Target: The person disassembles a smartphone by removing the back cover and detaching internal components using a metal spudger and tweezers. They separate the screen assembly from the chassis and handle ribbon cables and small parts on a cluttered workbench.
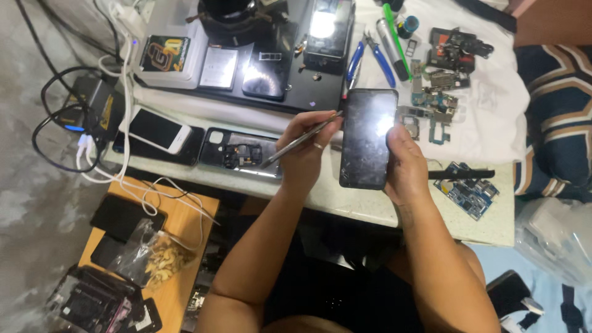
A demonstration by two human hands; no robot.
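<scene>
Your right hand (404, 161) grips a black cracked-glass smartphone (368, 137) over the white worktop's (345, 203) near edge; your left hand (306, 143) pinches thin metal tweezers (300, 140) against its side.

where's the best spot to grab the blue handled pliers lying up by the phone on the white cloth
Take the blue-handled pliers by the two handles, coming from above. They lie flat on the white cloth with the handles splayed toward the black phone and clear on top; the jaws are short, narrow, and close to other tools.

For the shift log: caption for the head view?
Right hand holds cracked black phone; left hand sets metal tweezers to its edge.
</scene>
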